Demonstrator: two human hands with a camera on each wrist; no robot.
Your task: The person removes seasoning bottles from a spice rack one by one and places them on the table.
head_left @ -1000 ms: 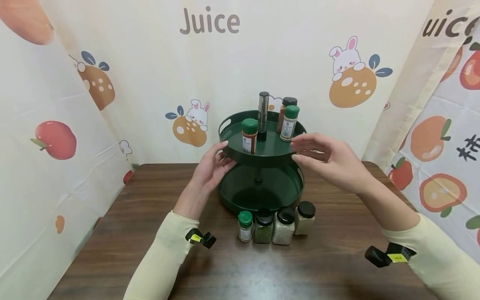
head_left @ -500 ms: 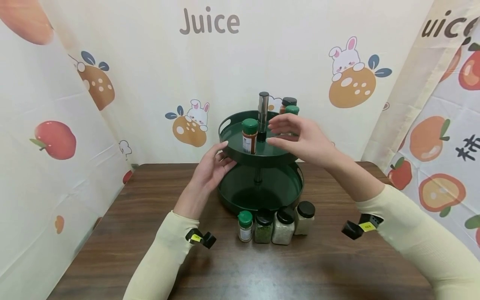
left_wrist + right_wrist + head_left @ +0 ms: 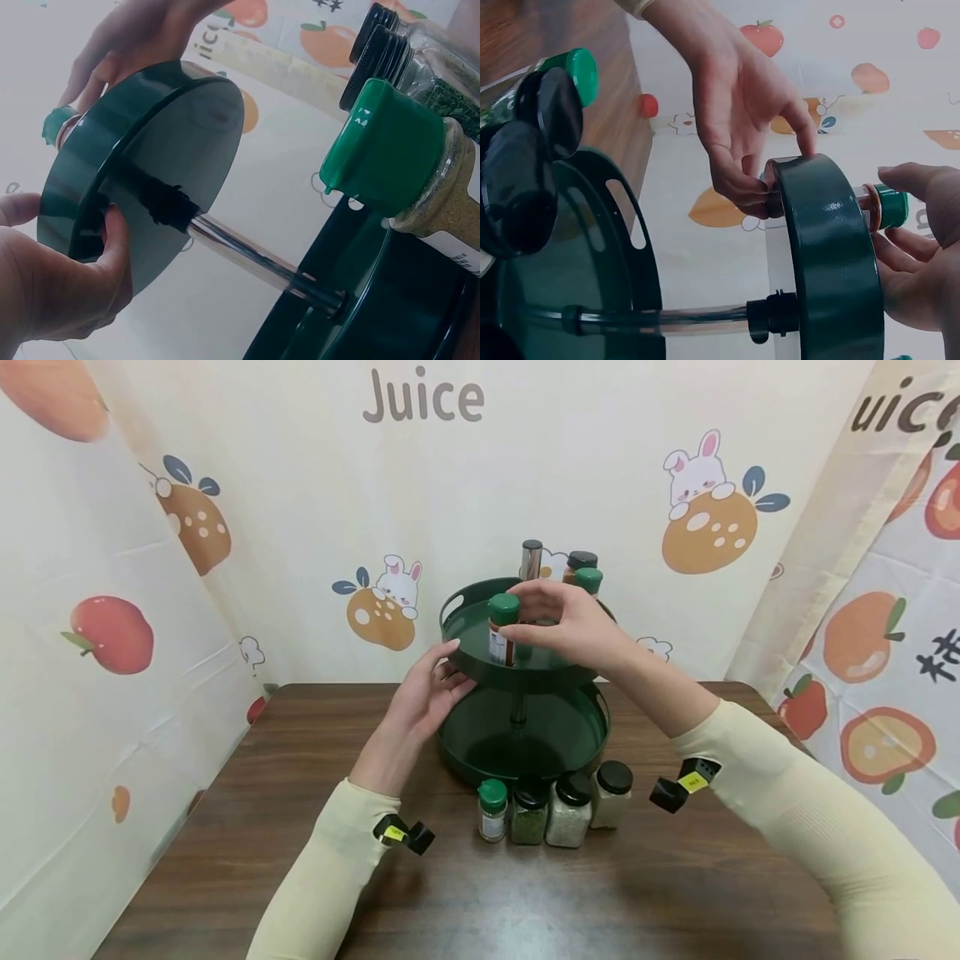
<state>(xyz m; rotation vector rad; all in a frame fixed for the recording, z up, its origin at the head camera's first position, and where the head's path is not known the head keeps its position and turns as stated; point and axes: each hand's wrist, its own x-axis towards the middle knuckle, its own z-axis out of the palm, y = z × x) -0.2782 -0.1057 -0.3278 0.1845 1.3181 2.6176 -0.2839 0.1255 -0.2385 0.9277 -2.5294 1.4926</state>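
Note:
A dark green two-tier spice rack (image 3: 525, 677) stands on the table. My left hand (image 3: 420, 702) grips the upper tray's left rim; in the left wrist view its fingers lie on both sides of the tray wall. On this tray stands a green-capped spice bottle (image 3: 504, 605) with reddish contents. My right hand (image 3: 572, 622) is at that bottle, thumb in front and fingers behind, spread about its width; firm contact cannot be told. Partly hidden behind this hand are a black-capped bottle (image 3: 581, 560) and another green-capped bottle (image 3: 588, 579).
Just in front of the lower tray (image 3: 517, 768), a small green-capped bottle (image 3: 492, 814) stands in a row with three black-lidded jars (image 3: 567, 814). The rack's metal post (image 3: 531, 560) rises above the upper tray. A printed curtain (image 3: 300, 485) hangs behind the wooden table (image 3: 300, 760).
My right hand has moved left from the upper tray's right rim, past the post, to the reddish spice bottle. My left hand keeps its grip on the rim, and the bottle stays in place.

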